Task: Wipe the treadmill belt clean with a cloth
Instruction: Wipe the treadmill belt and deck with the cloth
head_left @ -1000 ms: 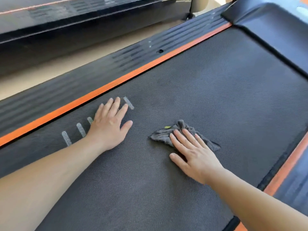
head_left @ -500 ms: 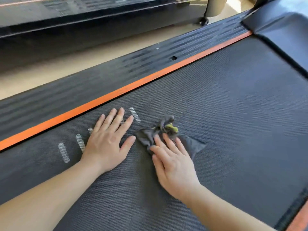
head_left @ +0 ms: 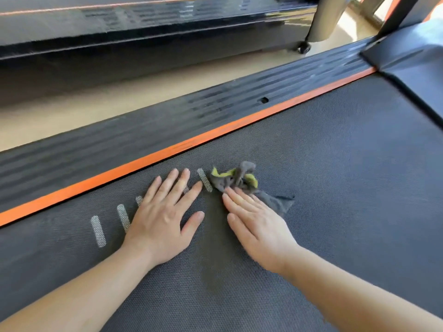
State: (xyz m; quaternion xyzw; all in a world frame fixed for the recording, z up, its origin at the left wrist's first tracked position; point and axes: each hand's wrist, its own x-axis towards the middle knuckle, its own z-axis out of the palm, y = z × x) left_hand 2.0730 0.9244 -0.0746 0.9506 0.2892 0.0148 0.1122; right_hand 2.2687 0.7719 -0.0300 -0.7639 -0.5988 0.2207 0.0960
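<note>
Treadmill belt [head_left: 335,188], dark grey with a fine woven texture, fills most of the view and carries both hands and the cloth. At far left a black ribbed side rail [head_left: 119,144] runs diagonally, with an orange stripe [head_left: 143,161] between it and the belt. Near that stripe is a row of 5 pale mesh-patterned dashes [head_left: 98,231] printed on the belt; they are plain marks, not letters. 2 lie clear to the left of the left hand [head_left: 160,216], 1 peeks out at its edge, 1 shows as a sliver between its fingers, and 1 lies just past its index finger. That hand rests palm down on the belt, fingers straight and slightly spread, thumb out to the side, holding nothing. Just beside the last dash sits the cloth [head_left: 230,180], grey with a yellow-green face, bunched into a crumpled heap at its far end and trailing flat to the right. The right hand [head_left: 259,226] lies over its near part, palm down, fingers straight and close together, fingertips [head_left: 227,195] pressing the cloth onto the belt without curling round it. At far right the black motor cover [head_left: 412,68] rises at the belt's end.
</note>
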